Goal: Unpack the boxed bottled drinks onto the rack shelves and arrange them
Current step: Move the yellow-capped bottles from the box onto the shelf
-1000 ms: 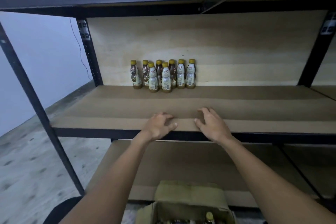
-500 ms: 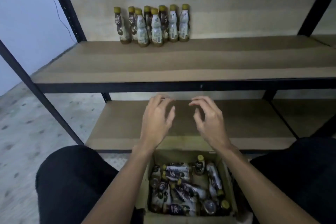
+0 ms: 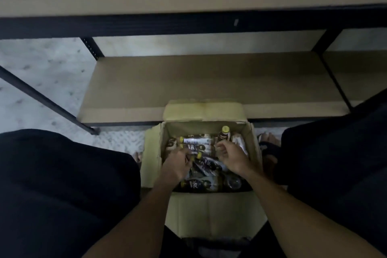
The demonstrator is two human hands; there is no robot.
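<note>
An open cardboard box [image 3: 209, 209] stands on the floor between my knees. Several bottled drinks [image 3: 201, 183] with yellow caps lie jumbled inside it, and one bottle [image 3: 224, 134] stands upright at the far wall. My left hand [image 3: 177, 166] is down in the box, its fingers curled around the neck of a lying bottle [image 3: 204, 162] just below its yellow cap. My right hand [image 3: 232, 157] hovers over the bottles on the right side of the box, fingers loosely curled and holding nothing. The bottles lined up on the upper shelf are out of view.
The lowest rack shelf [image 3: 188, 81] lies just beyond the box, whose far flap [image 3: 204, 110] rests against its front edge. The dark beam of the shelf above [image 3: 167, 25] crosses the top. A slanted rack post [image 3: 41, 98] stands at left. My knees [image 3: 62, 184] flank the box.
My view has tilted down from the shelf to the box. Both hands dropped from the shelf edge into the box, and the left one has closed on a bottle.
</note>
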